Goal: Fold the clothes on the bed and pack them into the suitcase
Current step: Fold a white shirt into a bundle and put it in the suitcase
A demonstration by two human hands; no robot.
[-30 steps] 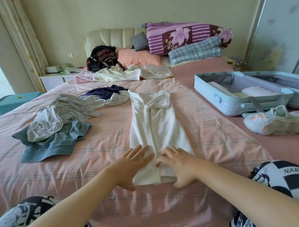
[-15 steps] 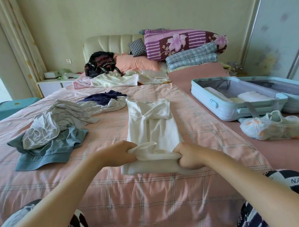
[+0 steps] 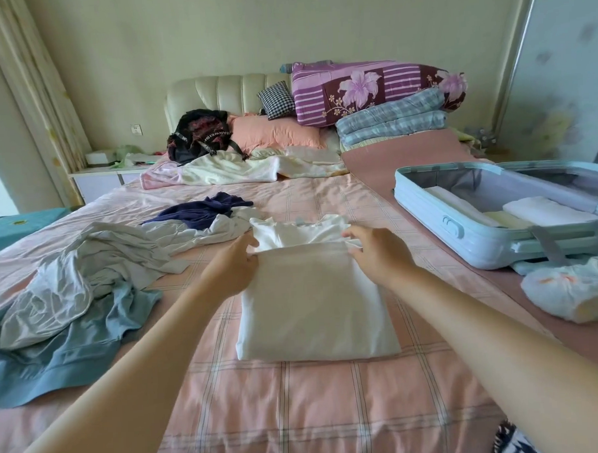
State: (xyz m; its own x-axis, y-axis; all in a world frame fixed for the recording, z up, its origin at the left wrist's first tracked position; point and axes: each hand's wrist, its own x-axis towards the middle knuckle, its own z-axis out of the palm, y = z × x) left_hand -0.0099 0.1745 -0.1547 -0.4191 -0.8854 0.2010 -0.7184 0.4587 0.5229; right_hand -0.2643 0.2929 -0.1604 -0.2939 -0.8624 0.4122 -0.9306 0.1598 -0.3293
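While flat on pink bedspread (image 3: 298, 404), white garment (image 3: 315, 307), edge pinched by left hand (image 3: 232, 267), right hand (image 3: 377, 253).

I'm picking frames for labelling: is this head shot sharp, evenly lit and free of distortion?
Head view: soft, even daylight, with no glare or hard shadows. In the same view the garment, left hand and right hand look sharp. The wide-angle lens tilts the curtain and stretches the forearms, and the far right edge looks hazy.
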